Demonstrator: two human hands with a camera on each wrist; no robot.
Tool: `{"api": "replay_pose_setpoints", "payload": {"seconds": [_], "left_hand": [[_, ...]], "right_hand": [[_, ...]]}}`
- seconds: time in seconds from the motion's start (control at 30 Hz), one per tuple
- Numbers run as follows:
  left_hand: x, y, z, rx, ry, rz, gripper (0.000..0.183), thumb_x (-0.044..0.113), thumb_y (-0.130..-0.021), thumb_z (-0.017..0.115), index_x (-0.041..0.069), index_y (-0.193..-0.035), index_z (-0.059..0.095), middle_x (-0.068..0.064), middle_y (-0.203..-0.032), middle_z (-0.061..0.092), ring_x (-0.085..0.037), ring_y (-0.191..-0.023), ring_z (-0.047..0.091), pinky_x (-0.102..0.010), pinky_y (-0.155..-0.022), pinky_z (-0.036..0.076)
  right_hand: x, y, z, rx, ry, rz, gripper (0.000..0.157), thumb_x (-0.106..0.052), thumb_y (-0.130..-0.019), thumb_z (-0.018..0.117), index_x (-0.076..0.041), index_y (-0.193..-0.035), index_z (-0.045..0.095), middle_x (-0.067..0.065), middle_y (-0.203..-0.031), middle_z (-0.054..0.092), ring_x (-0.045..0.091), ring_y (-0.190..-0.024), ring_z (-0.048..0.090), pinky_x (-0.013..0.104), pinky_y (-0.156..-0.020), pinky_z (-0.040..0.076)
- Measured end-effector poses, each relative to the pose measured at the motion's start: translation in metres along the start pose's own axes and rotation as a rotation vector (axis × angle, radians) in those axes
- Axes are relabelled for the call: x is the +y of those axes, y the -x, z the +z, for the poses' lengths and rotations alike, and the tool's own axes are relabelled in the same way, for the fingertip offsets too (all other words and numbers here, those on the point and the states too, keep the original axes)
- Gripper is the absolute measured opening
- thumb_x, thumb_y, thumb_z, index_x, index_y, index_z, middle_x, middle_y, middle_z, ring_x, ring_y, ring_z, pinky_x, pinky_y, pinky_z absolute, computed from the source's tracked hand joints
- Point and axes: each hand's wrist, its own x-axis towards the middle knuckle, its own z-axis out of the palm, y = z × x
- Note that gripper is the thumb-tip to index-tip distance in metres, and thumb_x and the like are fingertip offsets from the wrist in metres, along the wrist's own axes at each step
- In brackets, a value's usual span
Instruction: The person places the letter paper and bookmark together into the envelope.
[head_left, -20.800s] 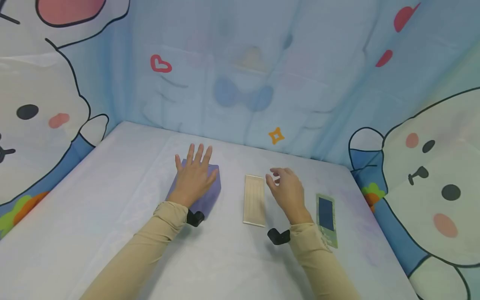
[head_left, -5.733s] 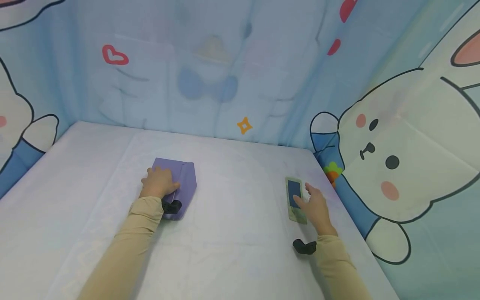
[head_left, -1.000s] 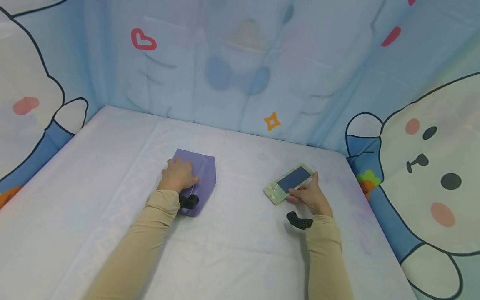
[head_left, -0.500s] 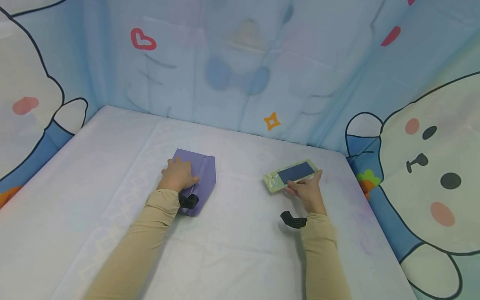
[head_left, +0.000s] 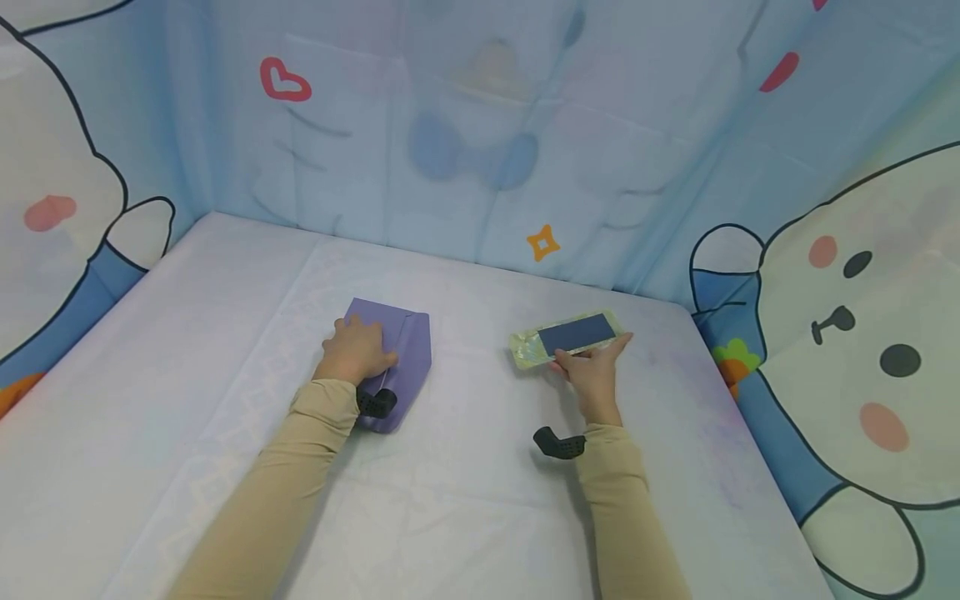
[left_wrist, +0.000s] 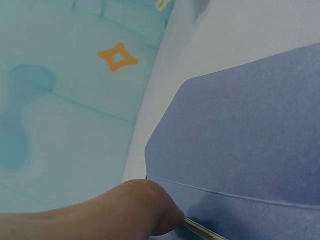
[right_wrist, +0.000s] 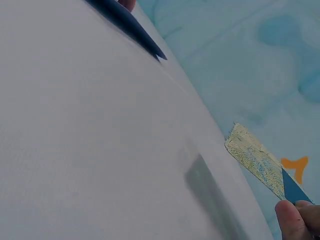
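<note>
My left hand (head_left: 351, 348) grips the purple envelope (head_left: 411, 358) on the left part of the table, thumb lying over it. Seen from the left wrist, the thumb bends at a thin gold-edged strip (left_wrist: 200, 229) on the envelope; the rest of the strip lies out of frame. My right hand (head_left: 596, 375) pinches the near edge of a flat, pale green patterned card with a dark blue panel (head_left: 577, 333), thumb and fingers at its lower side. In the right wrist view the patterned end of the card (right_wrist: 257, 162) sticks out past the fingertips, above its shadow on the cloth.
A white cloth (head_left: 480, 483) covers the table. Behind it hangs a light blue curtain (head_left: 360, 167) printed with rabbits, a heart and a star. Each wrist wears a black camera mount, and the card is to the right of the envelope.
Since one second ago the right hand has carried the card left and turned it closer to level. The left hand has stayed on the envelope. The beige slatted piece seen earliest is gone from the table.
</note>
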Motion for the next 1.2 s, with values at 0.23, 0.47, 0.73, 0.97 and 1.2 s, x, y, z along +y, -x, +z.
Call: {"api": "replay_pose_setpoints", "payload": {"seconds": [0.23,0.47,0.73,0.97,1.2], "left_hand": [[0.000,0.002,-0.001,0.003,-0.001,0.002,0.059,0.039,-0.088,0.058,0.001,-0.132,0.051,-0.032,-0.141,0.035,-0.051,-0.132,0.029,-0.067,-0.096,0.036],[-0.002,0.003,0.000,0.001,-0.011,0.007,0.057,0.039,-0.089,0.057,0.000,-0.131,0.053,-0.032,-0.141,0.035,-0.051,-0.130,0.031,-0.067,-0.095,0.036],[0.000,0.002,0.000,-0.008,-0.010,0.014,0.054,0.039,-0.089,0.056,0.001,-0.127,0.057,-0.032,-0.140,0.036,-0.050,-0.129,0.032,-0.065,-0.093,0.038],[0.003,0.004,0.001,0.013,-0.011,0.009,0.053,0.039,-0.088,0.055,0.000,-0.125,0.058,-0.031,-0.137,0.039,-0.049,-0.127,0.035,-0.065,-0.091,0.040],[0.006,0.005,0.002,0.014,-0.029,0.004,0.053,0.040,-0.090,0.055,0.001,-0.125,0.059,-0.031,-0.139,0.037,-0.049,-0.128,0.034,-0.064,-0.090,0.042]], "right_hand": [[-0.005,0.011,0.014,-0.007,-0.009,-0.044,0.122,-0.002,-0.087,0.065,-0.040,-0.136,-0.040,0.014,-0.117,0.047,0.011,-0.072,0.065,0.026,-0.079,0.055],[-0.003,0.018,0.032,-0.011,-0.026,-0.086,0.123,-0.003,-0.086,0.066,-0.043,-0.136,-0.039,0.016,-0.121,0.046,0.013,-0.072,0.065,0.027,-0.078,0.056],[-0.005,0.032,0.050,-0.068,-0.014,-0.128,0.124,-0.001,-0.086,0.066,-0.046,-0.134,-0.039,0.019,-0.118,0.049,0.012,-0.073,0.066,0.027,-0.075,0.056],[-0.007,0.044,0.068,-0.124,0.102,-0.156,0.120,-0.004,-0.088,0.065,-0.041,-0.136,-0.039,0.018,-0.117,0.051,0.010,-0.072,0.066,0.029,-0.075,0.056],[-0.008,0.057,0.083,-0.165,0.135,-0.180,0.111,-0.006,-0.089,0.064,-0.031,-0.146,-0.028,0.014,-0.120,0.050,0.011,-0.078,0.066,0.032,-0.078,0.056]]}}
